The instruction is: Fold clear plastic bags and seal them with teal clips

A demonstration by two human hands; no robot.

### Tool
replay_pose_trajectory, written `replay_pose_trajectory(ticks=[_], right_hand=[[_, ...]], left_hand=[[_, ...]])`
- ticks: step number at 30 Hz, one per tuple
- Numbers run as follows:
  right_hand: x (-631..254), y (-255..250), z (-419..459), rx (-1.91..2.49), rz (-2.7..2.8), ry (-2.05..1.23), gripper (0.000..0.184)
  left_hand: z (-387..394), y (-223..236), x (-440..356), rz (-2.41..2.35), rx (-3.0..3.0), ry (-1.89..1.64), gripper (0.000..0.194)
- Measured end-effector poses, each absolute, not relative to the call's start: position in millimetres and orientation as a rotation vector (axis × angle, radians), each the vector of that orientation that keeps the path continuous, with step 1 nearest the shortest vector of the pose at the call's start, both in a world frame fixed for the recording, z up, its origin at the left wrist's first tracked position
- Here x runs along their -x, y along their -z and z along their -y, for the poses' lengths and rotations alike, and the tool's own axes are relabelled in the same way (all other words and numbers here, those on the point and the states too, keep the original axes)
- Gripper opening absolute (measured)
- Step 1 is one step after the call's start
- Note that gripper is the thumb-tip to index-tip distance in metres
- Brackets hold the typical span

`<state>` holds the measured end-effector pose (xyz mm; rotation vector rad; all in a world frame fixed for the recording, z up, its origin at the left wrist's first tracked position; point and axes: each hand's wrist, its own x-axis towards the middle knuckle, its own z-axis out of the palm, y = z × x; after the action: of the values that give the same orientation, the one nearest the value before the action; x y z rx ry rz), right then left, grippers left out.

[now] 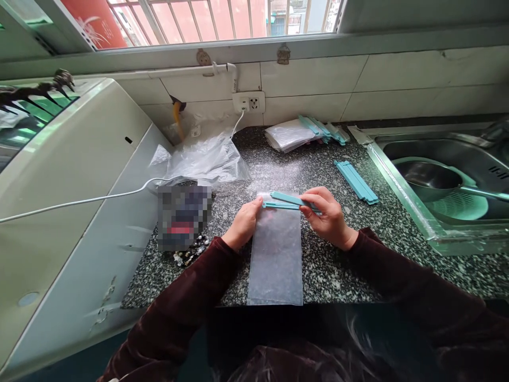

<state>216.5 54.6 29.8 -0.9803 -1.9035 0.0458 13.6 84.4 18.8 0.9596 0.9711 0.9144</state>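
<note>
A clear plastic bag (275, 260) lies flat on the counter, its lower end at the front edge. Across its upper part is a light-blue bag sealing clip (287, 199), its two long bars spread apart at a narrow angle. My left hand (244, 223) is closed at the bag's upper left edge, thumb by the clip's left end. Fingers of my right hand (328, 217) pinch the clip's right end. To the right lie several more blue clips (356, 182) side by side. Behind, a stack of clear bags (290, 132) has blue clips on it.
On the left are crumpled plastic wrapping (210, 159), a blurred-out object (185, 215) and a shiny beaded chain (193, 250). A white cable (119, 198) runs to the wall socket (248, 102). At right is a sink (401, 146) holding a pan (429, 175) and a green strainer (473, 207).
</note>
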Motion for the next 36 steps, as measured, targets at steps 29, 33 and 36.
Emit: replay_pose_trajectory(ticks=[29, 33, 36], right_hand=[[-246, -33, -60, 1.079, 1.443, -0.223, 0.015], [-244, -35, -62, 1.056, 1.310, -0.384, 0.014], [-245, -34, -65, 1.038, 1.213, -0.495, 0.012]], left_hand=[[-95, -31, -8, -1.037, -0.658, -1.125, 0.022], [-96, -35, -7, -1.053, -0.578, -1.164, 0.017], [-97, -36, -7, -1.051, -0.540, -1.181, 0.015]])
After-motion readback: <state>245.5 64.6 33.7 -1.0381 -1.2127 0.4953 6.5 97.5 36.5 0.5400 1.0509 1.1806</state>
